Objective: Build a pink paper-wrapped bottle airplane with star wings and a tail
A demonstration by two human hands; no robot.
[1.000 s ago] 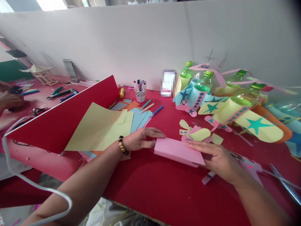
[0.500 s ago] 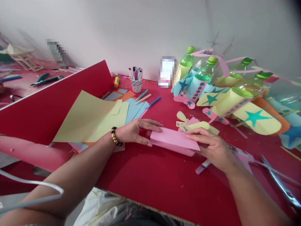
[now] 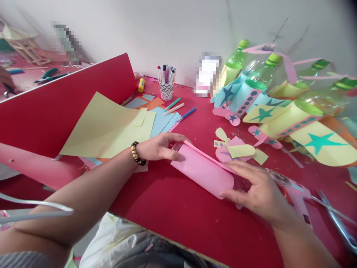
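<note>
Pink paper (image 3: 203,169), curled into a tube, on the near side of the pen cup (image 3: 166,91) and slightly to its right, over the red tabletop (image 3: 178,216). Pinched at the end nearer the cup between thumb and fingers of the left hand (image 3: 163,146), clasped at the other end by the right hand (image 3: 255,188), thumb below and fingers along the upper edge. Noted around the cup: yellow sheet (image 3: 111,128) to its near left, loose markers (image 3: 174,109) just in front, paper-winged bottles (image 3: 291,119) to its right.
</note>
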